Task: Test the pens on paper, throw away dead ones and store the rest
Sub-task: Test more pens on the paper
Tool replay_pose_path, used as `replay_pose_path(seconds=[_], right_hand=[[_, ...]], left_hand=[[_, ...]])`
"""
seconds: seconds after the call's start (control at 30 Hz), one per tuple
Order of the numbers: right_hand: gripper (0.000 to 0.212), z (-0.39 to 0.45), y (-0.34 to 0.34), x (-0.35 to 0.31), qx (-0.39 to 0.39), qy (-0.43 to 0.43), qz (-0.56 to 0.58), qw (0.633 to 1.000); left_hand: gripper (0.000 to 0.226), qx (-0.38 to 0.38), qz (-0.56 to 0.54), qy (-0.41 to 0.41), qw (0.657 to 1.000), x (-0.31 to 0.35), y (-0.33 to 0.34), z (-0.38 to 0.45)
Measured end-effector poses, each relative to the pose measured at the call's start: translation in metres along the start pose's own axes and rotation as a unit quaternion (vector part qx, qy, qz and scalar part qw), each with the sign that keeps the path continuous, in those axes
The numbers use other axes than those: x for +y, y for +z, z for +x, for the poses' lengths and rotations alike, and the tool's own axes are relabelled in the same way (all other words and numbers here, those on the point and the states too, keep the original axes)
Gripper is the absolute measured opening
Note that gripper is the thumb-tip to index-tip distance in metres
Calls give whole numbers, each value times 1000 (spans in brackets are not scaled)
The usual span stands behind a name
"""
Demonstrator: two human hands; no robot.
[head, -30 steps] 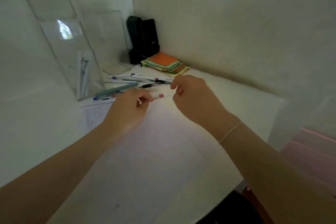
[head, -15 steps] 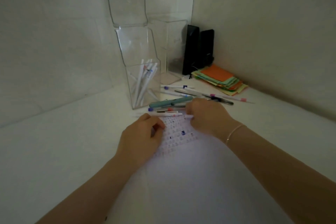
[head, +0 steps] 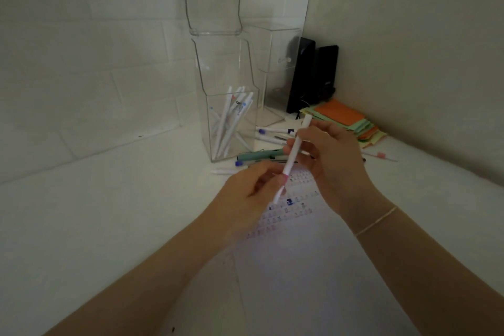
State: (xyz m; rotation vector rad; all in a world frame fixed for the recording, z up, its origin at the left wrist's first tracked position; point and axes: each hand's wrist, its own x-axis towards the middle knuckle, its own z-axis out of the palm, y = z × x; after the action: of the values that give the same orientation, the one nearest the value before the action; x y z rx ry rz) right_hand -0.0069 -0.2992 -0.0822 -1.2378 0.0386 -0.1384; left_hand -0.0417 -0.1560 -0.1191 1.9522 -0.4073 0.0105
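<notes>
A white pen with a pink band (head: 292, 157) is held slanted above the paper, tip end low. My right hand (head: 331, 161) grips its upper barrel. My left hand (head: 255, 191) pinches its lower end by the pink band. Below lies a white sheet of paper (head: 294, 267) with rows of small pink and blue test marks. A clear acrylic holder (head: 229, 123) behind the hands has several white pens standing in it. More loose pens (head: 261, 157), one teal, lie on the desk between the holder and the paper.
A stack of orange and green paper notes (head: 346, 120) sits at the back right by two black upright objects (head: 313, 76). A second clear box (head: 275, 68) stands behind the holder. A pink-capped pen (head: 380, 155) lies to the right. Walls close off the corner.
Both hands have risen off the paper and lifted the pink-banded pen from the desk; it now slants upward between them. The view has moved closer.
</notes>
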Motion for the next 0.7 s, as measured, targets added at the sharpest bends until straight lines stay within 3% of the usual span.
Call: replay_pose_path(seconds=[0.1,0.27,0.47,0.6,0.7], right_hand=[[6,-1,3,5,-24,5,22,999],[33,-9,3,13,-164,70,-118,977],[32,-11,-3,3,-181,61,-121,974],[25,-13,-3,-1,-190,66,-110,973],[20,-13,-2,-3,-117,60,-90,987]], left_hand=[[19,-25,-69,-24,997,1,-2,1],[23,-83,-101,-23,991,10,-4,0],[27,-92,-138,-22,986,14,-5,0],[24,-49,-79,-11,996,9,-7,2],[26,1,69,4,998,-4,-12,2]])
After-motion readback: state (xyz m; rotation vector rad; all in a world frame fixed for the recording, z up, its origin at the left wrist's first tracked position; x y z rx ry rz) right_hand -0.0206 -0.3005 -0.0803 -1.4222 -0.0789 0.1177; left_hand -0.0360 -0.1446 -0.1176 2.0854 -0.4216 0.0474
